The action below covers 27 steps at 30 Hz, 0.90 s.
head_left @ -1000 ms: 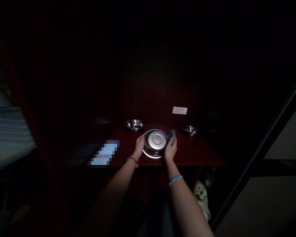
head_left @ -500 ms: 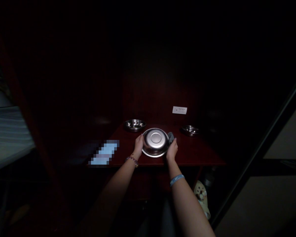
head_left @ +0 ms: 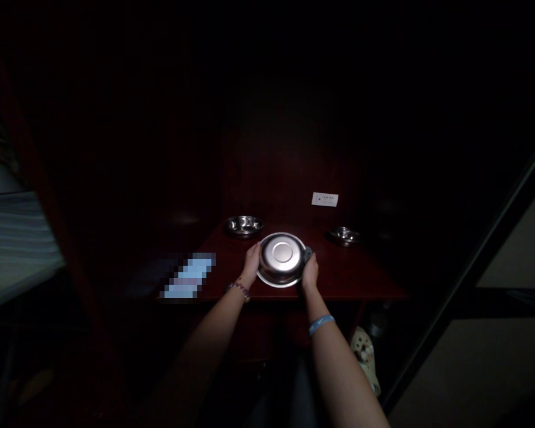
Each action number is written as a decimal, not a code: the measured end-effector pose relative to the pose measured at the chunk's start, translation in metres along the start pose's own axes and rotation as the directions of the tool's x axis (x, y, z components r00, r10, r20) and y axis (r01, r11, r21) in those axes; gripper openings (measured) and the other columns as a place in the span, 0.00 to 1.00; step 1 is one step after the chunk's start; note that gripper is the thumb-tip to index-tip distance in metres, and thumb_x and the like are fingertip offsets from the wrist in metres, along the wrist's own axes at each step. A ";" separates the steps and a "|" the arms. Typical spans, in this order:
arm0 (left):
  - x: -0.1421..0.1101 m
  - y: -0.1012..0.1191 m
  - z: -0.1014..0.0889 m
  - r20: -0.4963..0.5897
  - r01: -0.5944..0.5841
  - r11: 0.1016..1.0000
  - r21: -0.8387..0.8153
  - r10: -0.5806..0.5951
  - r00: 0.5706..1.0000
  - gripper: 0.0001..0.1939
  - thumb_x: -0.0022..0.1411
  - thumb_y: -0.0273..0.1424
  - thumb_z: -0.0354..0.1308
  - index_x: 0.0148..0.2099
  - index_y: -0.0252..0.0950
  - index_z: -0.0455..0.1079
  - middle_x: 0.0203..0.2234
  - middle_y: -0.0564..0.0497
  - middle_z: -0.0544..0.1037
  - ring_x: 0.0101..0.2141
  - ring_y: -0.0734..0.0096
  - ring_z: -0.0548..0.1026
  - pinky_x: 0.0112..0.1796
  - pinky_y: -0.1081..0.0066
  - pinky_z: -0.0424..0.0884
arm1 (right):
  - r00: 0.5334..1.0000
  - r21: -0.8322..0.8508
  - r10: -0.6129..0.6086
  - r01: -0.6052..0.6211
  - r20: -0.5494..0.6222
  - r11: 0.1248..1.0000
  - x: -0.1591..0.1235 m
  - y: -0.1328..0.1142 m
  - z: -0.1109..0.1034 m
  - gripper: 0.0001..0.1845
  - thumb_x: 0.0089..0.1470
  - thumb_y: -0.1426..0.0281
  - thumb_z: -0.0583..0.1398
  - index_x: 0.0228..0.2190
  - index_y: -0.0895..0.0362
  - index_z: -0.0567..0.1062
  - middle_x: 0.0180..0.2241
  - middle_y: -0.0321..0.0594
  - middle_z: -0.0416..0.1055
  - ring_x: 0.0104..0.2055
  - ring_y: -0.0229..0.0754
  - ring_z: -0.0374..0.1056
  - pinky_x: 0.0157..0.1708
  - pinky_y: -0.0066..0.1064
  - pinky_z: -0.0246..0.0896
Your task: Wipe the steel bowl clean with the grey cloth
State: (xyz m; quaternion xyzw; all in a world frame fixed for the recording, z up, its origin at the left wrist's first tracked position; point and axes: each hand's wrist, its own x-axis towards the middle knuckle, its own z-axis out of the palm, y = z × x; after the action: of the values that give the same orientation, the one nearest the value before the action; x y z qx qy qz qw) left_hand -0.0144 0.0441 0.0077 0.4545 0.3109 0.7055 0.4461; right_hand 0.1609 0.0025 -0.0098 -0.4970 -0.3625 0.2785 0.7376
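A shiny metal bowl is held bottom up, its flat round base facing me. My left hand is closed on its left rim, the fingers partly hidden behind it. At the right rim, my right hand is closed on a small dark grey cloth, which touches the bowl's edge. Behind, on the dark red desk, two more metal bowls stand open side up: one bowl at the back left, a smaller-looking bowl at the back right.
A white wall socket is on the back panel. At the desk's left lies a pixelated bright patch. Below the desk on the right is a pale clog. Dark panels flank both sides; stacked pale material is far left.
The cloth in my right hand has moved slightly down along the bowl's right rim, and less of it shows. The bowl has shifted very slightly; my left hand stays on its rim.
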 end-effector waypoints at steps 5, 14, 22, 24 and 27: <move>-0.001 0.001 0.000 -0.016 -0.015 1.000 -0.003 0.015 1.000 0.16 0.55 0.42 0.59 0.36 0.33 0.75 0.35 0.46 0.81 0.40 0.61 0.75 0.49 0.60 0.69 | 0.997 0.138 0.073 -0.075 0.018 0.988 -0.001 -0.005 0.006 0.26 0.56 0.53 0.51 0.42 0.57 0.79 0.40 0.40 0.80 0.49 0.44 0.72 0.52 0.35 0.63; -0.001 0.002 0.000 -0.036 -0.022 1.000 -0.008 0.022 0.999 0.18 0.54 0.43 0.60 0.37 0.33 0.76 0.35 0.44 0.81 0.42 0.58 0.76 0.49 0.58 0.68 | 0.985 0.231 0.157 -0.171 0.078 0.958 -0.004 -0.005 0.007 0.28 0.53 0.51 0.56 0.41 0.61 0.79 0.41 0.44 0.80 0.46 0.45 0.73 0.49 0.35 0.66; 0.008 -0.010 -0.008 -0.143 -0.080 0.997 -0.001 0.079 0.987 0.19 0.57 0.43 0.56 0.40 0.32 0.75 0.38 0.44 0.80 0.44 0.60 0.76 0.51 0.59 0.68 | 0.960 0.219 0.218 -0.254 0.174 0.942 -0.008 -0.002 0.015 0.28 0.56 0.50 0.54 0.40 0.60 0.79 0.40 0.44 0.80 0.47 0.44 0.74 0.52 0.37 0.65; 0.011 -0.015 -0.009 -0.179 -0.080 0.997 -0.016 0.076 0.981 0.19 0.59 0.42 0.55 0.43 0.32 0.74 0.42 0.43 0.79 0.46 0.61 0.75 0.53 0.59 0.66 | 0.952 0.258 0.222 -0.273 0.209 0.927 -0.010 -0.002 0.021 0.29 0.58 0.49 0.53 0.43 0.60 0.78 0.41 0.43 0.80 0.48 0.42 0.73 0.54 0.37 0.64; 0.015 -0.021 -0.010 -0.184 -0.054 0.997 -0.052 0.043 0.982 0.19 0.61 0.42 0.53 0.45 0.32 0.72 0.47 0.41 0.78 0.49 0.63 0.74 0.55 0.61 0.64 | 0.941 0.328 0.215 -0.296 0.261 0.897 -0.013 -0.004 0.027 0.30 0.59 0.48 0.52 0.46 0.58 0.77 0.44 0.42 0.79 0.49 0.41 0.73 0.55 0.37 0.63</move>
State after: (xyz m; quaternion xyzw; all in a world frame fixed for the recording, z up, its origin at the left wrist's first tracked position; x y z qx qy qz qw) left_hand -0.0194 0.0658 -0.0086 0.3823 0.3193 0.7635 0.4111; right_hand 0.1312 0.0056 -0.0029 -0.3624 -0.3146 0.4883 0.7289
